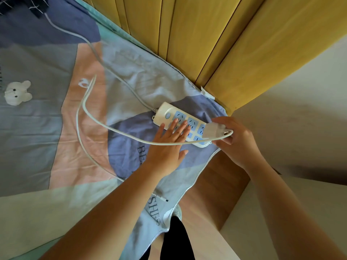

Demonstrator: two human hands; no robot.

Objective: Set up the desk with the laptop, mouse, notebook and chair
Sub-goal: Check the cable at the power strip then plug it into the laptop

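Your left hand (169, 141) flat, fingers spread, pressing power strip (165, 114) on bedspread (56, 128). Your right hand (234, 139) grips white charger (214, 130) at strip's end.

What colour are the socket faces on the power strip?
Light blue, set in the power strip's cream-white body; the head view shows it.

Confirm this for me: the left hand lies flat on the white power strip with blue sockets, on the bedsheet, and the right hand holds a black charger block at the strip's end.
Not quite. In the head view the charger block in the right hand is white, not black. The rest holds: the left hand lies flat on the white power strip with blue sockets, on the bedsheet.
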